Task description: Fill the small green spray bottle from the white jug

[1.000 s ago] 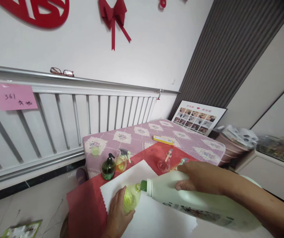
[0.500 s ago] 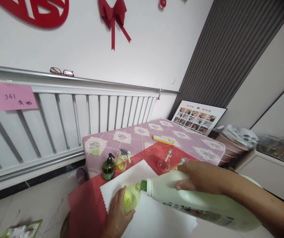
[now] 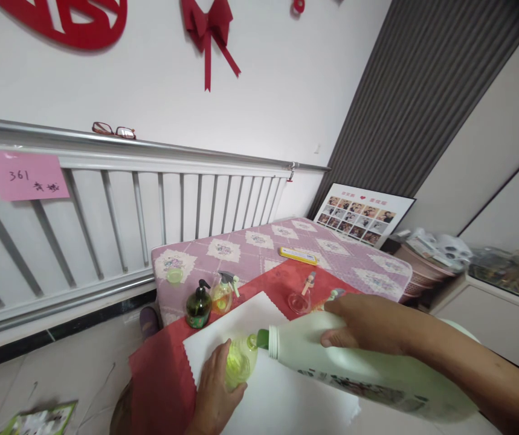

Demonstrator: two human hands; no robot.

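My left hand (image 3: 218,386) is wrapped round a small clear bottle (image 3: 241,362) with yellow-green liquid inside, above a white sheet (image 3: 281,399). My right hand (image 3: 354,323) grips a big pale green jug (image 3: 377,374) by its handle, tipped almost level. The jug's green spout (image 3: 263,339) meets the mouth of the small bottle. Left of them stand a dark green pump bottle (image 3: 199,305) and a spray bottle (image 3: 222,296) with a little orange-yellow liquid. Behind the jug is a clear spray bottle (image 3: 299,301), and another spray head (image 3: 335,295) is partly hidden by my right hand.
A red cloth (image 3: 159,380) lies under the white sheet on the table with a purple patterned cover (image 3: 259,240). A yellow-edged case (image 3: 298,255) and a pale green cap (image 3: 174,275) rest on it. Behind runs a white radiator (image 3: 173,202); a photo board (image 3: 363,214) leans at the far end.
Both hands, the jug and the small bottle keep nearly the same places. The liquid's pattern inside the small bottle looks different, and the red cloth's left edge has shifted slightly to the right.
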